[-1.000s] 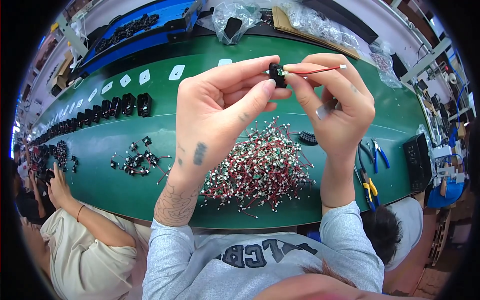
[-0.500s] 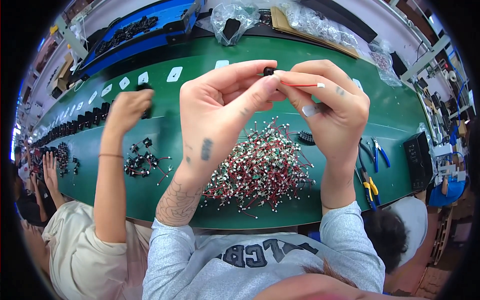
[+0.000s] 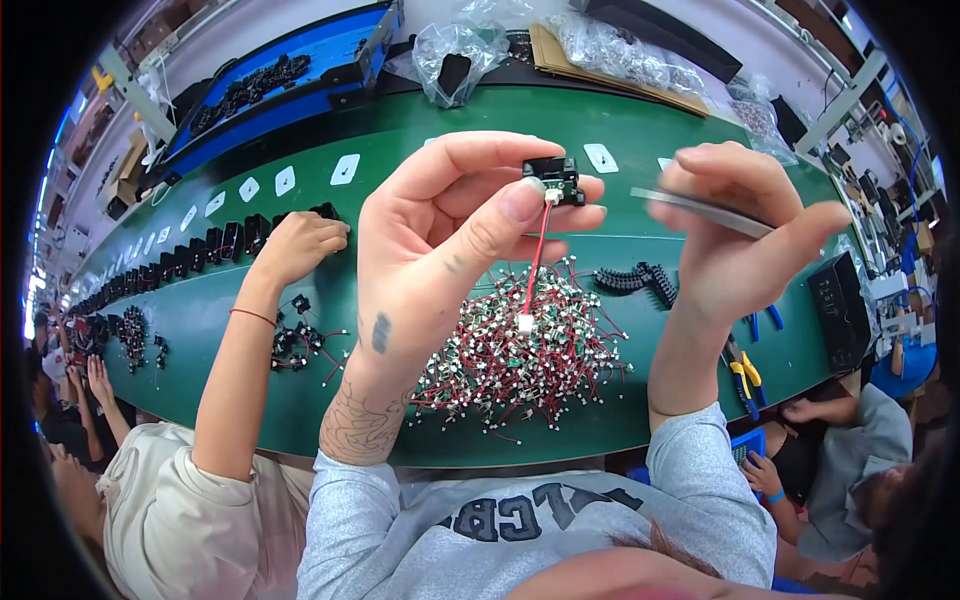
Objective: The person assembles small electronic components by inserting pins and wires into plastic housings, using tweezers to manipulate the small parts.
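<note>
Raised over the middle of the bench, my left hand (image 3: 450,225) pinches a small black plastic part (image 3: 548,172) between thumb and fingers. A white connector sits on the part, and from it a short red cable (image 3: 541,245) hangs down to a white plug (image 3: 526,324). My right hand (image 3: 735,235) is to the right, apart from the part, holding a flat silver metal tool (image 3: 705,208) between thumb and fingers. Motion blurs the tool, so its exact kind is unclear. Beneath both hands lies a heap of red-wired cables with white connectors (image 3: 500,370).
Black ribbed strips (image 3: 640,280), yellow-handled pliers (image 3: 743,375) and a black box (image 3: 842,310) lie right on the green bench (image 3: 420,120). A co-worker's hand (image 3: 300,245) reaches toward a row of black parts (image 3: 205,245). A blue tray (image 3: 335,60) stands at the back.
My right hand has left the black part and moved right, its metal tool now sticking out. My left hand has turned the part; its red cable now hangs down. The co-worker's hand moved right and lower.
</note>
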`<state>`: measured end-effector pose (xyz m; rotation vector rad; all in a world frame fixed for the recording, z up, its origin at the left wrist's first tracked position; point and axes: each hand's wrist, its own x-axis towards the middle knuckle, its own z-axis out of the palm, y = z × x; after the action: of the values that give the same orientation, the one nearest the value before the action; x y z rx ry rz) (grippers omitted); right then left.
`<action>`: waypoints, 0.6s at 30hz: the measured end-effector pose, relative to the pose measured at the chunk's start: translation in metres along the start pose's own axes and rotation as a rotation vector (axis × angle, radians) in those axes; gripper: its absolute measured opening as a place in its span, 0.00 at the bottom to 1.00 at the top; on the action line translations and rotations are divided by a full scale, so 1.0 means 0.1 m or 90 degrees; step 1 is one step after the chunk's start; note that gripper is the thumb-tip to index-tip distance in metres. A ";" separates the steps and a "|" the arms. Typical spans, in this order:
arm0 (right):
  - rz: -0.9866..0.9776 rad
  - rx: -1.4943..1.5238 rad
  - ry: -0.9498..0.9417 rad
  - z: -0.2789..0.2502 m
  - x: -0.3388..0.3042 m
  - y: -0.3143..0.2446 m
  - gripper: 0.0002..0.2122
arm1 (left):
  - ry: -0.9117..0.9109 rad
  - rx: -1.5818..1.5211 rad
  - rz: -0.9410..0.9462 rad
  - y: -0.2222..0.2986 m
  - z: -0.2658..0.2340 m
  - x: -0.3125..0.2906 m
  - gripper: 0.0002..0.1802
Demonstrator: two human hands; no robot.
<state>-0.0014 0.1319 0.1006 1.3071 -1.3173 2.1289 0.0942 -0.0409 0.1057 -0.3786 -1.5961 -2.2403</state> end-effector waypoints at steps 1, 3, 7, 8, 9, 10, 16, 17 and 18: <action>-0.001 -0.003 0.000 0.02 -0.01 -0.03 0.27 | -0.002 -0.002 0.000 0.00 0.00 0.00 0.15; -0.042 -0.108 -0.032 0.15 0.01 -0.08 0.23 | -0.006 0.005 0.020 -0.01 -0.01 0.00 0.14; -0.095 -0.202 -0.090 0.22 0.04 -0.07 0.17 | 0.004 0.019 0.053 -0.05 -0.03 -0.03 0.13; -0.109 -0.196 -0.113 0.19 0.05 -0.06 0.15 | 0.012 0.024 0.066 -0.06 -0.03 -0.03 0.13; -0.123 -0.189 -0.136 0.18 0.06 -0.04 0.14 | 0.020 0.029 0.079 -0.07 -0.03 -0.04 0.14; -0.137 -0.182 -0.160 0.17 0.06 -0.03 0.12 | 0.028 0.034 0.092 -0.07 -0.03 -0.04 0.14; -0.152 -0.188 -0.160 0.18 0.07 -0.01 0.12 | 0.047 0.040 0.125 -0.09 0.02 -0.04 0.13; -0.153 -0.193 -0.160 0.18 0.07 -0.01 0.11 | 0.046 0.043 0.131 -0.10 0.02 -0.04 0.13; -0.154 -0.198 -0.159 0.17 0.07 -0.01 0.11 | 0.046 0.045 0.137 -0.10 0.02 -0.05 0.13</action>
<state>0.0050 0.1170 0.1094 1.5401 -1.4322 1.5677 0.0941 -0.0357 0.0958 -0.4239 -1.5156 -2.0087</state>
